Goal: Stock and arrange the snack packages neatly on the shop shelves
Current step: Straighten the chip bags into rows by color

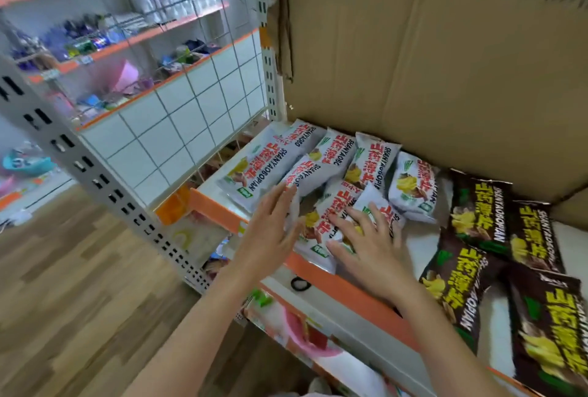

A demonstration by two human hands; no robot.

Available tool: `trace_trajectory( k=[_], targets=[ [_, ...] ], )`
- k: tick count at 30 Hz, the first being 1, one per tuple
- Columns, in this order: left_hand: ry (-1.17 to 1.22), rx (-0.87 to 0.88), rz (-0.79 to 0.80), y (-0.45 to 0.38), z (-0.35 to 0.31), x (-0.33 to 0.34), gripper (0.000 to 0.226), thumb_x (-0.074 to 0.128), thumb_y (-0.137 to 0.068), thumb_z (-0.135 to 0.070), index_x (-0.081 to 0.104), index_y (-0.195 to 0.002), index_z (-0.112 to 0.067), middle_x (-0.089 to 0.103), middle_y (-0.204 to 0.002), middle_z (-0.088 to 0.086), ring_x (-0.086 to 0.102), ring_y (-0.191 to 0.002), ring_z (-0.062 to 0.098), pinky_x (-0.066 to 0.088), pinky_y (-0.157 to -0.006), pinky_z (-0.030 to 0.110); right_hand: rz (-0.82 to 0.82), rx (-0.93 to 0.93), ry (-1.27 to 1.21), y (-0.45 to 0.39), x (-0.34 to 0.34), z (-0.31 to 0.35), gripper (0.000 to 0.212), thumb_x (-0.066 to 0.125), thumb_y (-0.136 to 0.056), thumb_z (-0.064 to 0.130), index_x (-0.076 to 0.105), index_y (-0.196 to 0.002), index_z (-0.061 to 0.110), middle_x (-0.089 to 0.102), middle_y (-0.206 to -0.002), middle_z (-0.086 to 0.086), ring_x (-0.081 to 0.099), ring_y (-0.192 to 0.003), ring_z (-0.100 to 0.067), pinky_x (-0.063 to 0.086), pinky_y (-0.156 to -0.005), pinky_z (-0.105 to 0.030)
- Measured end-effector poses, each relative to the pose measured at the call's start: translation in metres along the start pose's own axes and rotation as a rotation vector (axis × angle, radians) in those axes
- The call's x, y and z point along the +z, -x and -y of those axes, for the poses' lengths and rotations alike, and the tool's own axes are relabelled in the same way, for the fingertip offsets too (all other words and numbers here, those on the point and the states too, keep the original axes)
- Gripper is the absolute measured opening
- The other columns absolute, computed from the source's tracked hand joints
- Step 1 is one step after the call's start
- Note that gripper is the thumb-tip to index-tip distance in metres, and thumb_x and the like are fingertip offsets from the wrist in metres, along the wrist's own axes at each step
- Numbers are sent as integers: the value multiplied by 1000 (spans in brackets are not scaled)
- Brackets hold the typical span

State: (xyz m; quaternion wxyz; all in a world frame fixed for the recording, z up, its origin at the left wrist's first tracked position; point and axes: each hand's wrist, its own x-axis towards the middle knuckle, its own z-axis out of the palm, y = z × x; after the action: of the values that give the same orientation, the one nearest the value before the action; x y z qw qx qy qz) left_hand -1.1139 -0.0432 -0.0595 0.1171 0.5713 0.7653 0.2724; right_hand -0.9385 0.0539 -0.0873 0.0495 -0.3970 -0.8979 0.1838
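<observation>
Two bare hands work the white snack packages [321, 173], which lie in a loose overlapping heap on the shelf [346, 293] behind its orange front lip. The left hand [273, 221] is set on edge at the heap's 8 o'clock side, fingers straight and pressed together against the end of one bag, acting as a stop so the pile cannot slide toward the shelf's open left end. The right hand [366, 240] lies flat at the heap's 6 o'clock, fingers spread over the two nearest bags and pinching nothing, most likely to hold them down and square them against the left palm. Neither hand is curled round a bag; both push with open fingers, which suits puffy, slippery packs that would crumple if squeezed.

At 3 o'clock from the white heap, the dark snack packages [496, 247] lie flat in their own group, kept apart by flavour. A cardboard sheet [429, 62] stands upright at 12 o'clock behind both groups, giving the bags a back wall to rest against. At 9 o'clock a wire grid panel [197, 110] closes the shelf's side.

Motion blur softens the bags nearest the fingers, so whether the right hand covers two bags or three is uncertain. My judgement is that stocking of the white bags is largely done and the tidying has hardly begun, since they point every which way
</observation>
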Motion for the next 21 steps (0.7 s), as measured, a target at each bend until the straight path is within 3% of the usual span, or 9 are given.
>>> trace_trajectory(
  k=[6, 10, 14, 16, 19, 21],
  targets=[
    [12, 67, 37, -40, 19, 9, 59, 29, -96, -47, 13, -150, -27, 12, -157, -5, 9, -144, 15, 8, -117, 36, -31, 12, -74, 4, -1, 2, 39, 15, -97, 46, 27, -133, 53, 18, -146, 20, -16, -139, -6, -12, -111, -48],
    [-205, 54, 132, -59, 28, 29, 65, 20, -90, -59, -2, -147, -38, -6, -155, -16, -5, -145, 17, 3, -115, 42, -38, 54, -60, 5, -4, 6, 38, 22, -97, 39, 28, -132, 52, 20, -145, 18, -12, -139, -8, -8, -113, -51],
    [-232, 84, 171, -61, 39, 31, 64, 11, -85, -66, -16, -140, -48, -16, -151, -21, 0, -144, 24, 12, -113, 47, -9, 133, -33, 2, -10, 16, 39, 28, -94, 34, 32, -130, 49, 24, -142, 16, -5, -140, -12, -3, -113, -53],
    [-259, 97, 202, -61, 40, 28, 62, 11, -86, -66, -20, -137, -50, -20, -150, -21, 1, -143, 25, 13, -113, 48, -47, 197, -11, -9, -15, 25, 35, 31, -92, 33, 40, -124, 43, 31, -136, 12, 8, -136, -15, 1, -112, -53],
    [-315, 153, 226, -55, 37, 22, 63, 21, -92, -60, -10, -144, -43, -9, -156, -13, 8, -140, 24, 15, -112, 44, -262, 172, -58, -40, -18, 45, 29, 34, -95, 29, 50, -119, 30, 38, -130, 6, 27, -128, -15, 15, -110, -45],
    [-283, 224, 217, -50, 33, 13, 62, 28, -93, -58, 6, -148, -38, 7, -155, -10, 20, -134, 22, 22, -107, 38, -299, 88, -141, -62, -18, 57, 33, 34, -97, 23, 51, -126, 24, 34, -140, 3, 23, -133, -16, 23, -109, -40]
  ],
)
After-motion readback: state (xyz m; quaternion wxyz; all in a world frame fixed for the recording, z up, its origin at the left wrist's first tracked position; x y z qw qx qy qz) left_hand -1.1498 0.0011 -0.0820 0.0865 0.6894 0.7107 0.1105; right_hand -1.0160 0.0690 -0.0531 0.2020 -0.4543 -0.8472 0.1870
